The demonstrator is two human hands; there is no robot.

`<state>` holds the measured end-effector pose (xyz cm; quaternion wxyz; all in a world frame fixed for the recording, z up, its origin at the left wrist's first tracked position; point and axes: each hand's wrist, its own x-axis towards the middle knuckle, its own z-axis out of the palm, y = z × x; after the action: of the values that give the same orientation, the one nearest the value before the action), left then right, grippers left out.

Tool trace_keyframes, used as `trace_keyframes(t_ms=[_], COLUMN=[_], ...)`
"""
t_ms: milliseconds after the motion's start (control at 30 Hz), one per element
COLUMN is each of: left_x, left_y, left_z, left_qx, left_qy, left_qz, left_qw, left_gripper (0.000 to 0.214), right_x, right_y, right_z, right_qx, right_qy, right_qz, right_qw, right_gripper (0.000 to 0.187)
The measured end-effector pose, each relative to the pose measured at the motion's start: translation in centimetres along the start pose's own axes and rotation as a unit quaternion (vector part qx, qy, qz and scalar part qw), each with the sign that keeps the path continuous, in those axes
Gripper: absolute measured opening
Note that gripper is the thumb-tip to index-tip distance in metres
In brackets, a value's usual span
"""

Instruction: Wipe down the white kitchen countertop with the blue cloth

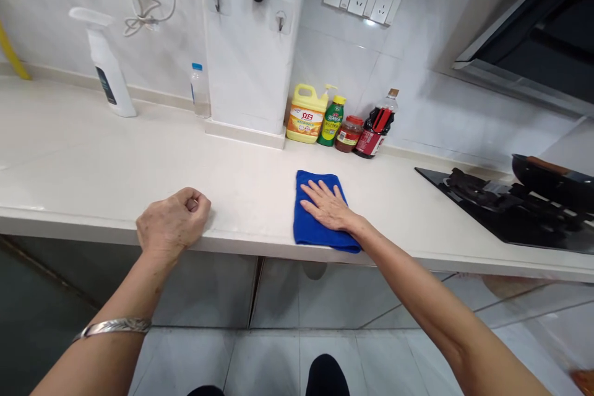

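A folded blue cloth (309, 223) lies on the white countertop (139, 161) near its front edge. My right hand (327, 204) rests flat on the cloth, palm down, fingers spread and pointing toward the wall. My left hand (172, 221) sits as a closed fist on the counter's front edge, well left of the cloth, with nothing visible in it. A silver bangle (114, 326) circles my left wrist.
Against the wall stand a yellow detergent jug (305, 114), a green bottle (331, 121), a red-lidded jar (348, 133) and a dark sauce bottle (375, 127). A white spray bottle (107, 65) and small clear bottle (200, 91) stand left. A black stove (510, 210) with a pan (552, 180) is right.
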<state>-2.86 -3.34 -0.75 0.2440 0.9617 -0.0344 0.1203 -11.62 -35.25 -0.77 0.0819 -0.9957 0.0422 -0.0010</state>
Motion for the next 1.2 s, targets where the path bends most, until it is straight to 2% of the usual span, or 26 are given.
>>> trace_keyframes(t_ms=[133,267,333,433,600,833,1000,1100,1200], left_x=[0.1,0.1,0.0,-0.2,-0.5,-0.1,-0.3,-0.5,-0.6], left_y=[0.0,0.1,0.3,0.4,0.4,0.1,-0.1,-0.1,0.1], left_z=[0.1,0.1,0.1,0.0,-0.1,0.3,0.8,1.0,1.1], left_qx=[0.007,0.001,-0.002,-0.007,-0.017,-0.013,-0.027,-0.031,-0.034], left_qy=[0.003,0.003,0.007,0.010,0.005,-0.006,0.029,0.043,0.034], left_qz=[-0.012,-0.011,-0.008,0.001,0.020,0.025,0.062,0.060,0.050], left_qw=[1.000,1.000,1.000,1.000,1.000,1.000,0.997,0.997,0.998], left_gripper=[0.032,0.030,0.029,0.030,0.035,0.037,0.042,0.041,0.036], right_x=[-1.4,-4.2,-5.5,-7.1,-8.9,-10.8,-10.4,-9.6,-8.5], right_y=[7.2,13.9,16.0,16.9,14.2,6.7,0.5,-2.6,-5.0], right_z=[-0.4,-0.8,-0.9,-0.9,-0.4,0.8,2.6,3.9,4.9], right_qx=[-0.036,-0.061,-0.064,-0.069,-0.092,-0.084,-0.121,-0.157,-0.182], right_qy=[0.024,0.043,0.042,0.033,0.029,0.039,0.127,0.202,0.249], right_qz=[0.091,0.209,0.246,0.259,0.256,0.191,0.160,0.131,0.089], right_qw=[0.995,0.975,0.966,0.963,0.962,0.977,0.971,0.958,0.947], right_gripper=[0.068,0.069,0.071,0.071,0.071,0.068,0.061,0.057,0.055])
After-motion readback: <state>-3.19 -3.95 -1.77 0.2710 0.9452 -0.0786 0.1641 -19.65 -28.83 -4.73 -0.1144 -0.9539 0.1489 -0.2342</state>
